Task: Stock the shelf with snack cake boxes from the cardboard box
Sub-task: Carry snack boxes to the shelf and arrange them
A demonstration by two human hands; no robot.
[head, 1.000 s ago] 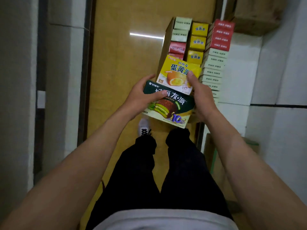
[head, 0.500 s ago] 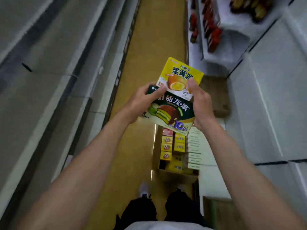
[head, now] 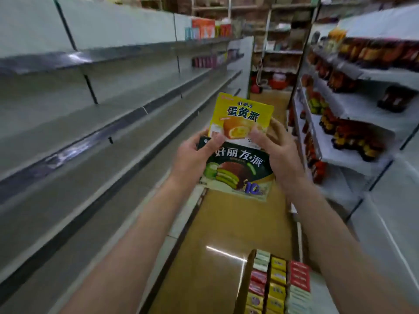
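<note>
You are gripping two flat snack cake boxes between your left hand (head: 192,159) and right hand (head: 280,152), a yellow cardboard one (head: 243,116) overlapping a dark green one (head: 240,171), held above the aisle beside the grey metal shelves (head: 95,123), the open brown cardboard box (head: 246,279) of more boxes lying below.

Both forearms bare, reaching forward and converging at chest height, mid-frame. Left hand (head: 192,158) on the left edge of the boxes (head: 238,152), thumb lying across the front, fingers hidden behind. Right hand (head: 280,152) on the right edge, thumb pressed on the front, fingers curled round the back. Wrists roughly level, hands apart, not touching each other. Two boxes gripped between them.
</note>
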